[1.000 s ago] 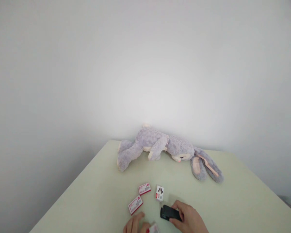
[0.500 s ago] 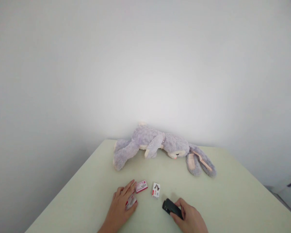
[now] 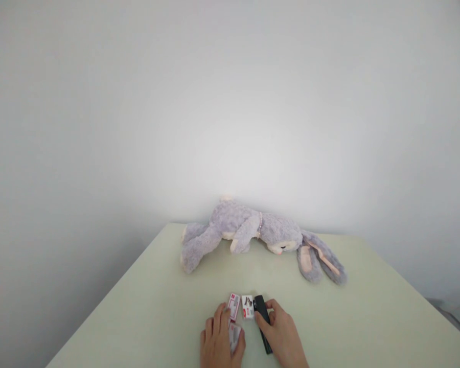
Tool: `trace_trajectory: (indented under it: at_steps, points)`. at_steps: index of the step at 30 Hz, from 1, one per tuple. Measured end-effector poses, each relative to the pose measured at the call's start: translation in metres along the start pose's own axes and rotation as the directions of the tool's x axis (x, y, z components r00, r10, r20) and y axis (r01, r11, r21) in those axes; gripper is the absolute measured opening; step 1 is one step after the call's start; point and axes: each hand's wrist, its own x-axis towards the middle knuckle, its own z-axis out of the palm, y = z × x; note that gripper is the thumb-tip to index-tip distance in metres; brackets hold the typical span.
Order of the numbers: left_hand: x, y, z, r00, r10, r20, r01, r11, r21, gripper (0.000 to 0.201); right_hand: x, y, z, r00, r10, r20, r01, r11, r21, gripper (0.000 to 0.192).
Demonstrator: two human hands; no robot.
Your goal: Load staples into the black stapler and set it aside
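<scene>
We are looking down at a pale green bench (image 3: 145, 312) set against a plain white wall. Our right hand (image 3: 281, 337) is wrapping around a black stapler (image 3: 262, 321), its grip closing on the sides, thumb on the near-left edge and fingers over the right. The stapler is lying flat with its long axis running away from us, its far end just clear of the fingertips and its near end partly under the palm. Touching its left side is a small white box (image 3: 247, 306), and just beside that a red-and-white box (image 3: 233, 305), both lying with their long sides parallel to the stapler. Our left hand (image 3: 218, 342) is resting flat, fingers loosely spread, its fingertips touching the red-and-white box; another small box (image 3: 234, 335) is peeking out from under its fingers, mostly hidden. So the right hand is on the stapler and the left is nearer the boxes. Well beyond, a grey plush rabbit (image 3: 253, 232) is lying on its side along the far edge. Our wrists are being cut off by the bottom of the view, and the print on the boxes is too small to read.
</scene>
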Motion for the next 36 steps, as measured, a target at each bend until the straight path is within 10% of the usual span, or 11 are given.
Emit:
trace_trajectory:
  at_steps: [21, 29, 36]
  points:
    - [-0.002, 0.000, 0.006, 0.998, 0.028, -0.051, -0.021, 0.991, 0.134, 0.057, -0.024, 0.033, 0.071, 0.990, -0.082, 0.112, 0.034, 0.925, 0.378, 0.080]
    - [-0.002, -0.084, -0.017, 0.997, -0.073, -0.035, 0.077, 0.985, 0.154, 0.058, -0.017, -0.027, 0.127, 0.960, -0.200, 0.196, 0.080, 0.867, 0.491, 0.091]
    - [0.017, -0.179, -0.037, 0.989, 0.069, -0.133, -0.077, 0.996, -0.052, 0.050, -0.013, -0.083, 0.181, 0.945, -0.202, 0.258, 0.019, 0.820, 0.572, 0.086]
